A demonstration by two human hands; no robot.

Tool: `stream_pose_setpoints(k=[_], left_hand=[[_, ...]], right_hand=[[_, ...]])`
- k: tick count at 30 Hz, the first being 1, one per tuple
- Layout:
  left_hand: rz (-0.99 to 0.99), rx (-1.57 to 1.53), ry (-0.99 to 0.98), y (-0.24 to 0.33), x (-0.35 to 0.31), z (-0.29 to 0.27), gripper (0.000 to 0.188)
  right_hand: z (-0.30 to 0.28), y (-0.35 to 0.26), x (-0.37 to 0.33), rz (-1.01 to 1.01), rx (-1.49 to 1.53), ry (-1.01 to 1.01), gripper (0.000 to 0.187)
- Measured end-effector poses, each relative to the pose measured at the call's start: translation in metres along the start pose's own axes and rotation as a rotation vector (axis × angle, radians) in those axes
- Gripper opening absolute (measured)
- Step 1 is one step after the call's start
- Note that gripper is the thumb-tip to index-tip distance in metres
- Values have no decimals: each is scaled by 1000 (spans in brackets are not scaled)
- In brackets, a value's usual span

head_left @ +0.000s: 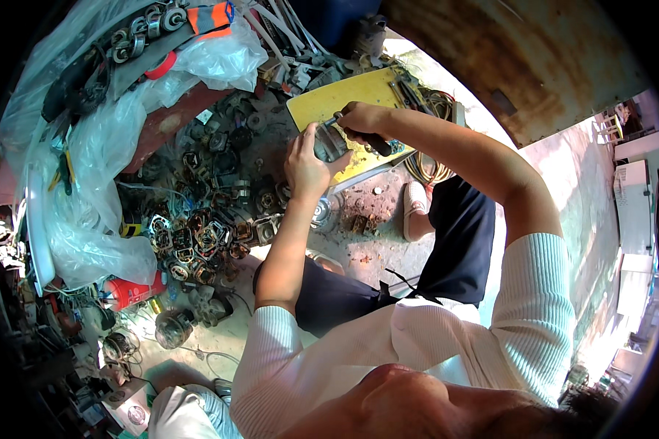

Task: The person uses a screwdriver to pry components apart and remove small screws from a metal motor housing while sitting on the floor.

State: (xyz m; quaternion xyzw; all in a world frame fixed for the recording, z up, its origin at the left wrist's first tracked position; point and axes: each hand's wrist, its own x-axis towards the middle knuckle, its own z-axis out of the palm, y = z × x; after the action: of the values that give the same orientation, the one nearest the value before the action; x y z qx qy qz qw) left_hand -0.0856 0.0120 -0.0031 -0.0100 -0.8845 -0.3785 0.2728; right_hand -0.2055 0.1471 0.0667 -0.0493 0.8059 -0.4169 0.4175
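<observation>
A round grey metal part, which looks like a small motor housing, is over the yellow board. My left hand is closed around its near left side, with fingers and thumb on opposite sides. Just right of the part, my right hand is wrapped round a tool with a dark handle. A short metal shaft sticks out by its fingertips at the part's far edge. The fingers hide much of the tool, so its exact kind does not show.
Left of my arm lies a heap of metal motor cores. Clear plastic sheeting and a red canister are farther left. Coiled hoses lie right of the board. A rusty panel rises at the far right.
</observation>
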Motion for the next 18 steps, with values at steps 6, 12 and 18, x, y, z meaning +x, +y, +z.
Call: stream_pose_setpoints(k=[6, 12, 18], left_hand=[[-10, 15, 30, 3, 0, 0, 78], [-11, 60, 14, 6, 1, 0, 79], [30, 87, 26, 7, 2, 2, 79]], right_hand=[[-2, 2, 11, 51, 205, -84, 27], [-2, 10, 22, -27, 229, -70, 28], [-9, 7, 20, -192, -183, 5, 35]])
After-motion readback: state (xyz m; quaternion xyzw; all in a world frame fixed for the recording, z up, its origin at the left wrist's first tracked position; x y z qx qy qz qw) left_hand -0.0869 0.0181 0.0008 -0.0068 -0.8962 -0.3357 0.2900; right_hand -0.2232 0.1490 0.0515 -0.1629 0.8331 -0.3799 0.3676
